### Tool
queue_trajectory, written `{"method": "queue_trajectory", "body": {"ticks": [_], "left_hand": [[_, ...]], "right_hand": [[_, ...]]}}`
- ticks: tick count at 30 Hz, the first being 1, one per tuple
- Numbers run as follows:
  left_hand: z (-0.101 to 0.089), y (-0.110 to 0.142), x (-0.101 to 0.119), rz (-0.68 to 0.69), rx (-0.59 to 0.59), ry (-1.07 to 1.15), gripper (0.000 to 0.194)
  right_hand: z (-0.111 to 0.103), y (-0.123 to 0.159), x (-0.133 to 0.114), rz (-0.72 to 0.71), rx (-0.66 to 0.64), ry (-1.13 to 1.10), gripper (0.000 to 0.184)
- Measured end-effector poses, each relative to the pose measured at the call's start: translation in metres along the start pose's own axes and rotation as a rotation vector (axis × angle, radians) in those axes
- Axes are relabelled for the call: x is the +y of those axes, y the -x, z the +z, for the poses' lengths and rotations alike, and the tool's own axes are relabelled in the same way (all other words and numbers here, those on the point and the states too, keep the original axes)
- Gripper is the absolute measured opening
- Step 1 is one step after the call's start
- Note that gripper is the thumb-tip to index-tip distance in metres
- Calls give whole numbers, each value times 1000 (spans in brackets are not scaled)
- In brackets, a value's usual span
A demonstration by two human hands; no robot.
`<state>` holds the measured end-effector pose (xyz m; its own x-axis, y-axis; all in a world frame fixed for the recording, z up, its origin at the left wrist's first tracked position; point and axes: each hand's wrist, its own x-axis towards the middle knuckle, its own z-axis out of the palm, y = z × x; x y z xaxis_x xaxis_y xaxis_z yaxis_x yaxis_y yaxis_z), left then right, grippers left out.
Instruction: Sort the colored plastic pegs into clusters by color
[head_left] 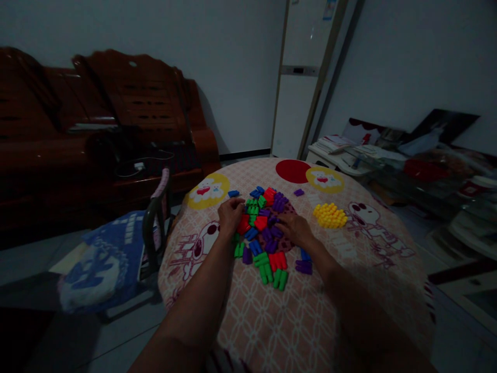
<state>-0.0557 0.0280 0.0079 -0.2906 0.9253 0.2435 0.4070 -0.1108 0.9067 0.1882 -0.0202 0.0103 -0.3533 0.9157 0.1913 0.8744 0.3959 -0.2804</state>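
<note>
Both hands are at a loose pile of plastic building blocks in the middle of a round table. At the pile's left edge, my left hand [230,214] has its fingers drawn together beside the green blocks [253,206]; what they pinch is too small to make out. My right hand [295,228] reaches in from the right, fingers curled onto a purple block [275,231]. Red blocks [261,223] and blue blocks [255,247] lie mixed between the hands. Nearer me are a green block [265,272] and a red block [278,261].
Yellow blocks [330,215] are grouped tightly to the right on the patterned tablecloth [272,321]. A chair [155,228] stands at the table's left, near a wooden sofa [143,98]. A cluttered glass-topped cabinet [411,178] is on the right.
</note>
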Motion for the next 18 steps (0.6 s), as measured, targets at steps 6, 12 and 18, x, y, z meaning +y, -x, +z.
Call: {"method": "queue_trajectory", "body": {"ticks": [6,12,18], "left_hand": [[-2,0,0,9,-16,-28,33],[-1,-2,-2,-18,-33,-63,36],[0,-1,0,-39,-41,-75,31]], "right_hand": [[-42,15,41,254,524,-145,27],[-92,58,134,822,842,-16,31],[-82,79,168,1111,528,128,35]]}}
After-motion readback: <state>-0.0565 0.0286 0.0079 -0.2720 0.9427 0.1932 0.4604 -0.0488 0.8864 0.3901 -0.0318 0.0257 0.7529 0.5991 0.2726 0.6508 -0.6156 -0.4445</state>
